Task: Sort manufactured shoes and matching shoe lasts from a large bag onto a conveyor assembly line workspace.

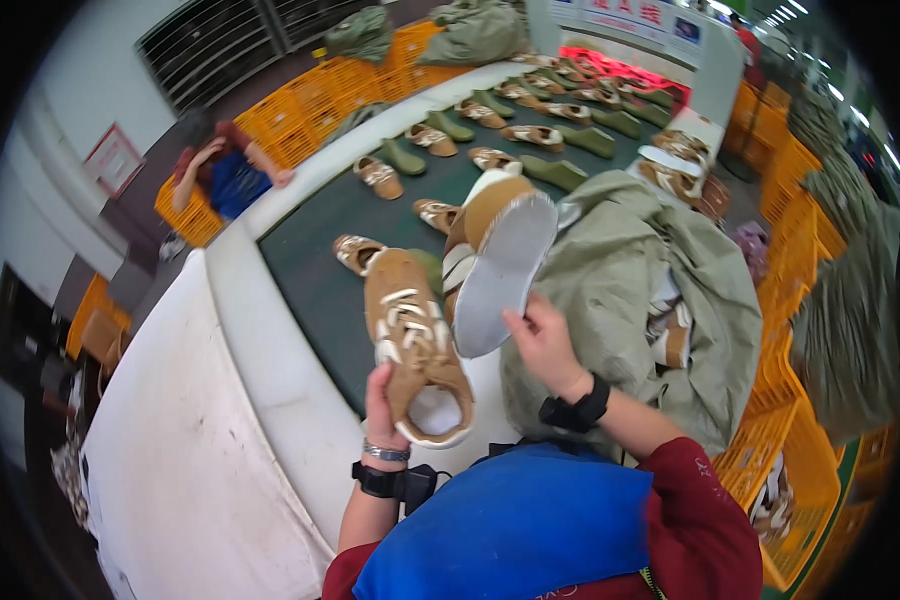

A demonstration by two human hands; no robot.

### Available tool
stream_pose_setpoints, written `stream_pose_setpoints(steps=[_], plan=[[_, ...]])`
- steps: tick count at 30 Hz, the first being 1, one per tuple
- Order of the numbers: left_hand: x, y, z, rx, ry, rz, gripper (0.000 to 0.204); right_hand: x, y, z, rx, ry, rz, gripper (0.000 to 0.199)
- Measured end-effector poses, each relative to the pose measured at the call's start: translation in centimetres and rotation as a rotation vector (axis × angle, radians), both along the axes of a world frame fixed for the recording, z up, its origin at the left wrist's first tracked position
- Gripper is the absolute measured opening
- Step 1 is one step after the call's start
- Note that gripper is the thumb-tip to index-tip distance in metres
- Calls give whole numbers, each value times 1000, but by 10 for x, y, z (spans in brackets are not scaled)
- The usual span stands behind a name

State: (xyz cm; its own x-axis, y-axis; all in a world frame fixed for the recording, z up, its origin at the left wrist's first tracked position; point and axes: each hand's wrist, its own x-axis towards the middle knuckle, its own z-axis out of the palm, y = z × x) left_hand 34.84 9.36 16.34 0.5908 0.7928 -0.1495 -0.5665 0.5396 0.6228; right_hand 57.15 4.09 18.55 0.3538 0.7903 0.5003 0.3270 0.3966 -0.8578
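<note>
Tan suede shoe (417,345) sat gripped at the heel in the left hand (382,405), raised over the surface (300,400). Beside it, apart, the right hand (544,345) clasped a second shoe (500,262), pale sole facing up.

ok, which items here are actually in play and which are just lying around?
In hand:
- left hand holds a tan shoe, upper showing
- right hand holds a second tan shoe, pale sole up

Lying about:
- shoes and green insoles on the dark belt
- grey-green sack
- orange crates

Shoes (440,140) and green insoles (560,172) crowd the belt (310,270) ahead. A sack (620,290) blocks the right; the white ledge (180,420) lies open on the left.
</note>
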Motion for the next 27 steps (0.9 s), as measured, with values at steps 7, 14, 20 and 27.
stream_pose_setpoints(steps=[7,14,20,27], plan=[[-35,2,9,78,156,363,36,-47,16,-13,-336,255,441,32],[-78,14,9,75,239,269,34,5,61,42,-547,822,506,39],[-96,26,-6,32,166,259,35,2,51,27,-559,650,771,26],[-56,26,-69,17,310,367,41,-89,4,-40,241,-651,532,13]])
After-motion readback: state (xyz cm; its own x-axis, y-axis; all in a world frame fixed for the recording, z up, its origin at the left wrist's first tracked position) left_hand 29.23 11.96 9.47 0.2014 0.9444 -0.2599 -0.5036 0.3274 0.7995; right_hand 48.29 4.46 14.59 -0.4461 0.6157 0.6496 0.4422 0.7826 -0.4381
